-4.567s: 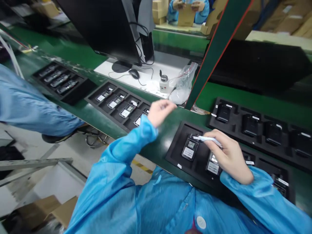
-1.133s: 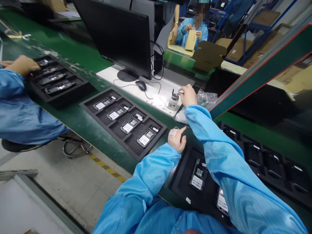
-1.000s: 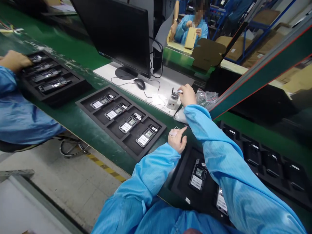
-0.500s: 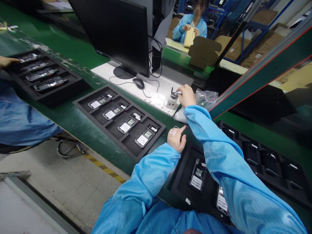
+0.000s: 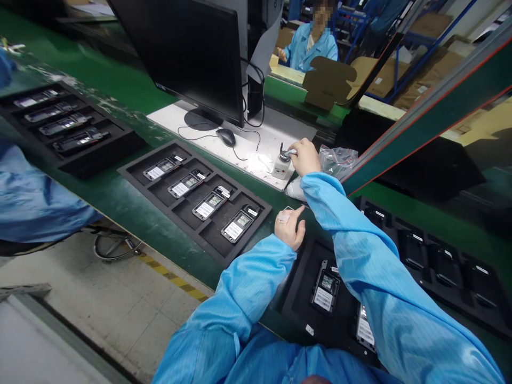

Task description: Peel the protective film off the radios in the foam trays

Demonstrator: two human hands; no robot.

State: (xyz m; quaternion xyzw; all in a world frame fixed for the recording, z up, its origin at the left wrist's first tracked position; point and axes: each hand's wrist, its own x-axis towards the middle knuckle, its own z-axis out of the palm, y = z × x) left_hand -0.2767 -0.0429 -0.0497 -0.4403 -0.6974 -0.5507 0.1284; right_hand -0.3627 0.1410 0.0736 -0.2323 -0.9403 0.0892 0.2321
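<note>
My right hand [image 5: 305,156] is closed in a pinch on a small whitish piece [image 5: 293,152] that looks like folded cloth. It presses this against the metal top of a small white dispenser bottle [image 5: 281,167]. My left hand [image 5: 288,228] rests lower on the bench, index finger stretched out and thumb apart, a pale patch on its back. I see nothing held in it, though its palm side is hidden. Below my arms, a black foam tray [image 5: 296,298] carries opened phone-like devices; one device [image 5: 325,290] shows fully, another [image 5: 365,328] is partly under my right sleeve.
A second foam tray [image 5: 188,218] with several devices lies left of my hands, another [image 5: 124,146] farther left. A monitor [image 5: 192,58] and mouse [image 5: 227,137] stand behind. Plastic bags [image 5: 338,161] lie beside my right hand; black covers [image 5: 446,266] fill a right-hand tray.
My hands stay nearly still, with the right one at the bottle top. A neighbour's hand has left the far-left tray, and the person across has lowered the yellowish box out of sight.
</note>
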